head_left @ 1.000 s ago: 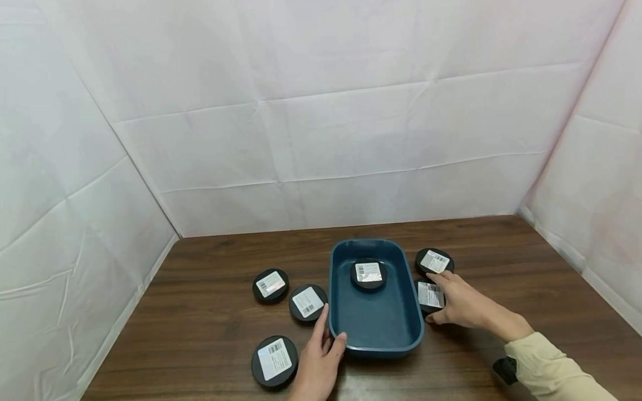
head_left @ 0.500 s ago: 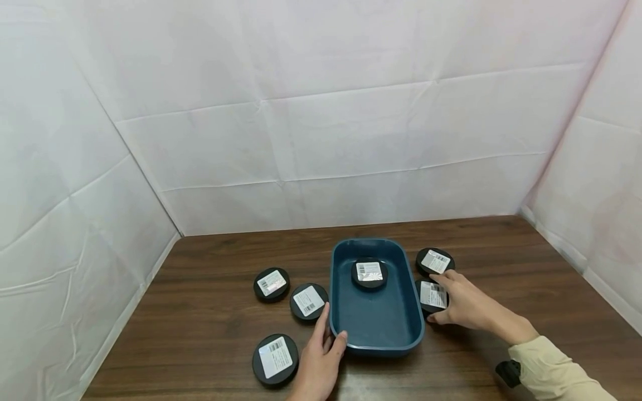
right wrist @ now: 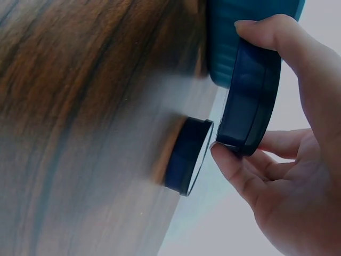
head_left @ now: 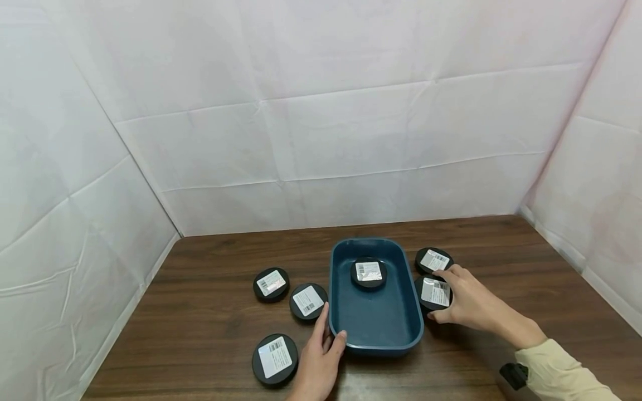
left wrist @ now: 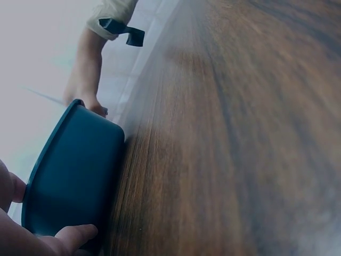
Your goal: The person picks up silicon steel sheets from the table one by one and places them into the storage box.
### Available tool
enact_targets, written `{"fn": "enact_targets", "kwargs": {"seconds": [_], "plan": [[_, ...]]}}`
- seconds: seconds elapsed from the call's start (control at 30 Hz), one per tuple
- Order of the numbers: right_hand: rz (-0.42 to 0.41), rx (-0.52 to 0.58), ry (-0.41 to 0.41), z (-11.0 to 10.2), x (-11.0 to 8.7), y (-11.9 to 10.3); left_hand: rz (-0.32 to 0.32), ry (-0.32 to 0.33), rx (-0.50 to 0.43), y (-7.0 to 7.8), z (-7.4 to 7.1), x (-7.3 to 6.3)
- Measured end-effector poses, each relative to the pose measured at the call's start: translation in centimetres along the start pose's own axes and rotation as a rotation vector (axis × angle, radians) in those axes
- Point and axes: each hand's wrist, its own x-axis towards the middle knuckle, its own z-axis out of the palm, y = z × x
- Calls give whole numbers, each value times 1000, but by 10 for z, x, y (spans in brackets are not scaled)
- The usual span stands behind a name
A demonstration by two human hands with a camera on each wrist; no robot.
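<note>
My right hand (head_left: 468,301) pinches a flat, round black container (right wrist: 249,96) by its edge, thumb on one side and fingertips on the other. A white barcode label shows on its top, and in the right wrist view it stands off the wooden table, close to the tray's right wall. With fingers fairly straight, my left hand (head_left: 317,359) touches the near left corner of the dark blue tray (head_left: 376,328). In the left wrist view its fingers (left wrist: 77,234) lie along the tray's outer wall. Inside the tray sits another such container (head_left: 368,274), toward the far end.
Behind the held container lies a matching one (head_left: 434,260) on the table (head_left: 200,312). Left of the tray are three more: a far one (head_left: 271,285), one close to the tray wall (head_left: 308,303) and a near one (head_left: 275,361). White sheeting (head_left: 321,128) encloses the back and sides.
The container in my right hand has risen slightly and shifted a little right, with the hand moving along with it. My left hand and the tray stay in place.
</note>
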Motion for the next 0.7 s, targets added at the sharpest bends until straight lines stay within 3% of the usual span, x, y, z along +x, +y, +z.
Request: {"fn": "enact_targets", "kwargs": {"seconds": [0.3, 0.7], "plan": [[-7, -5, 32, -7, -2, -5, -7, 8, -1, 0, 1, -1], [26, -12, 12, -16, -4, -5, 2, 3, 1, -1, 0, 0]]}}
